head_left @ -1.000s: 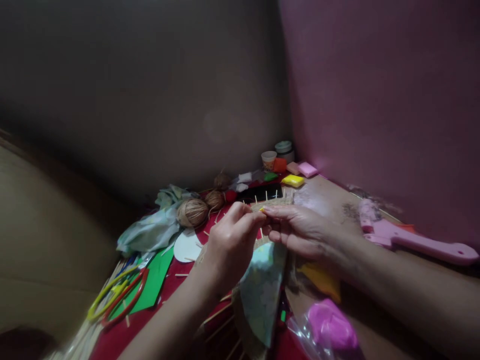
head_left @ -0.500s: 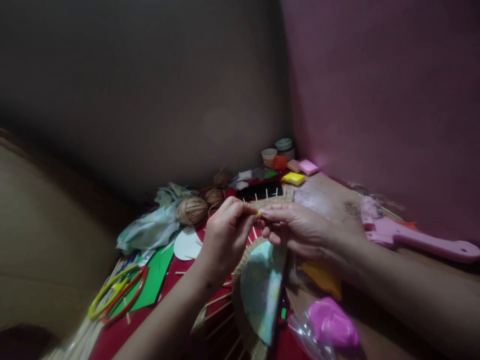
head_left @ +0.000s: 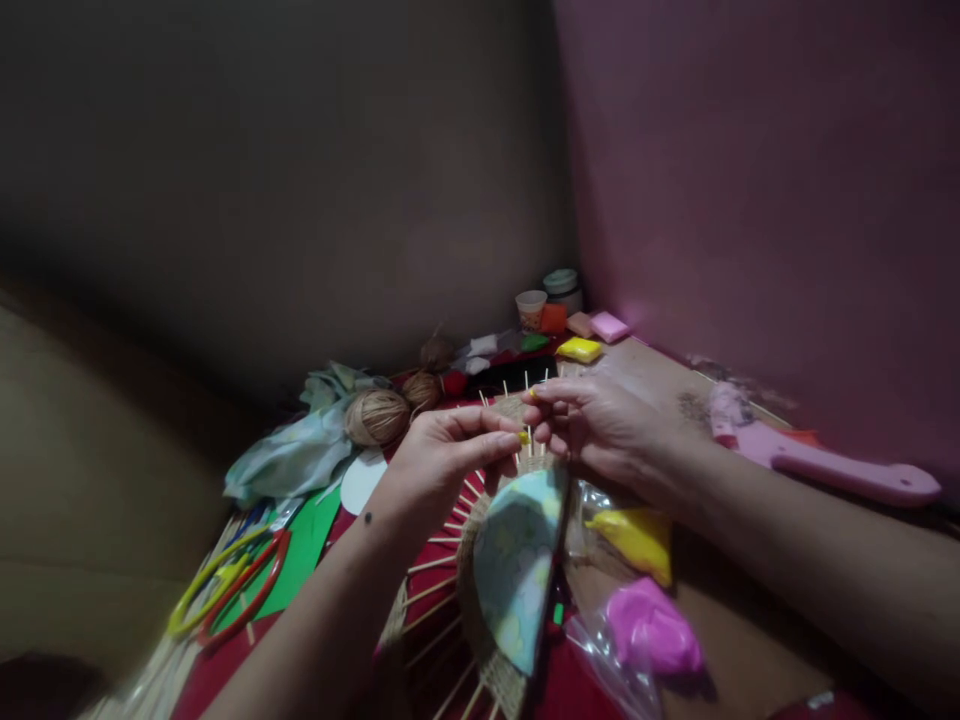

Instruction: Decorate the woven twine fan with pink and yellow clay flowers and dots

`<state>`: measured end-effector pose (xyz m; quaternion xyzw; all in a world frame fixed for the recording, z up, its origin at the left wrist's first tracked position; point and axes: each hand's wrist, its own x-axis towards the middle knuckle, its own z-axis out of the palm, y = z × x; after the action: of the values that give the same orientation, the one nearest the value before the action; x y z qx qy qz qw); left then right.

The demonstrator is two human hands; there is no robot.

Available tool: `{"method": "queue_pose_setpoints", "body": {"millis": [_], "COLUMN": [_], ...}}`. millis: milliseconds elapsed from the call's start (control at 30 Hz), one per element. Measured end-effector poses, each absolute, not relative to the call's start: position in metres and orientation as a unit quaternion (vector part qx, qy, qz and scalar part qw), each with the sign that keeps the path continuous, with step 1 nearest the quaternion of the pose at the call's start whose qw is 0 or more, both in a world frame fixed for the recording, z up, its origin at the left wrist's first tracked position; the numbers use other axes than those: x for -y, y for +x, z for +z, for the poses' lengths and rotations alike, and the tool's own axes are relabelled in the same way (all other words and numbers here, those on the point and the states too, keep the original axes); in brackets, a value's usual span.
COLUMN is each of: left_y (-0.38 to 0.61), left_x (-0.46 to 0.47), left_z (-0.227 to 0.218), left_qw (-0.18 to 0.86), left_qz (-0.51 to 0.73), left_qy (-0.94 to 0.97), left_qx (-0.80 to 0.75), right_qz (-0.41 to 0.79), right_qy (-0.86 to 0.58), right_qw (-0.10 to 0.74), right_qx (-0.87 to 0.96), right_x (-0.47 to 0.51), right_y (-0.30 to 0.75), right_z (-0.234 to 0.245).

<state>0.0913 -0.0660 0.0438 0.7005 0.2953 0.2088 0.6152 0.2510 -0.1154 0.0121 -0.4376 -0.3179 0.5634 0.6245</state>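
Observation:
My left hand (head_left: 469, 445) pinches a small piece of yellow clay (head_left: 523, 438) between thumb and fingertips. Slightly higher and to the right, my right hand (head_left: 592, 420) grips another tiny yellow bit at its fingertips. The two hands are close but apart. Below them lies a half-round piece (head_left: 517, 570) covered in pale blue-green patterned cloth, edged with woven twine and ringed by thin sticks. Right of it, a packet of yellow clay (head_left: 634, 543) and a lump of pink clay (head_left: 652, 630) rest on clear plastic.
Twine balls (head_left: 377, 417) and a crumpled cloth (head_left: 289, 455) lie at the left, near red and yellow-handled scissors (head_left: 251, 600) on green sheet (head_left: 304, 560). A pink glue gun-like tool (head_left: 832, 460) lies right. Clay packets (head_left: 579, 349) and a paper cup (head_left: 531, 311) stand at the back.
My hands have moved apart from a shared pinch. Yellow clay now shows at the fingertips of each hand, the right one raised higher. The view has shifted slightly.

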Motion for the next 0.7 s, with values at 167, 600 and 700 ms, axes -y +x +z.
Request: {"method": "queue_pose_setpoints", "body": {"millis": [167,600,700], "left_y": [0.095,0.103,0.104], "left_x": [0.071,0.079,0.083], "left_z": [0.047,0.023,0.022], "left_qw": [0.555,0.66,0.682], "left_qz": [0.063,0.003,0.002], "left_qy": [0.762,0.69,0.673], "left_qx": [-0.328,-0.297,-0.287], "right_qz": [0.457,0.053,0.066], "right_qy": [-0.534,-0.694,-0.699], "right_qw": [0.517,0.399,0.414], "right_qx": [0.488,0.596,0.579], "right_x": [0.129,0.19,0.189], "right_y": [0.256,0.238,0.24], "right_z": [0.023,-0.03,-0.032]}}
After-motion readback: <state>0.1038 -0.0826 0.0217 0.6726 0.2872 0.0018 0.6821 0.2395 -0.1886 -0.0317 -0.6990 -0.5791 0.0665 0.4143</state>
